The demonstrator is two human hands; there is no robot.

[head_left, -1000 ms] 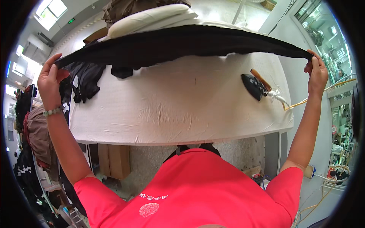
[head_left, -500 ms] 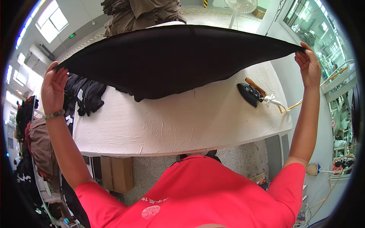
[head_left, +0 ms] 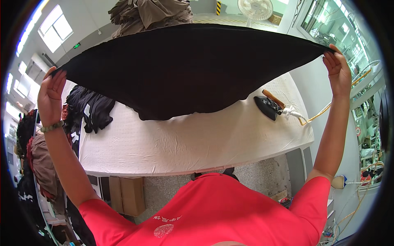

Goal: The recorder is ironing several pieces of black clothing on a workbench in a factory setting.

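A wide piece of black fabric (head_left: 193, 69) is stretched between my two hands above the white padded table (head_left: 193, 143). My left hand (head_left: 52, 92) pinches its left corner, and my right hand (head_left: 338, 71) grips the right corner. Both arms are raised and spread wide. The cloth's upper edge is pulled into a shallow arc, while its lower edge hangs loose over the table. Whether it is a finished garment or a loose panel, I cannot tell. A black iron (head_left: 267, 107) with a wooden handle rests on the table, below the cloth's right part.
Dark garments (head_left: 92, 108) with white tags lie piled at the table's left. Beyond the cloth stands a heap of brownish-grey fabric (head_left: 154, 14), with a white fan (head_left: 255, 8) behind to the right. A cord (head_left: 318, 115) trails from the iron. A cardboard box (head_left: 132, 196) sits under the table.
My hands have moved slightly farther apart, drawing the black fabric wider. Its lower edge now hangs lower over the table. Both hands keep hold of the corners.
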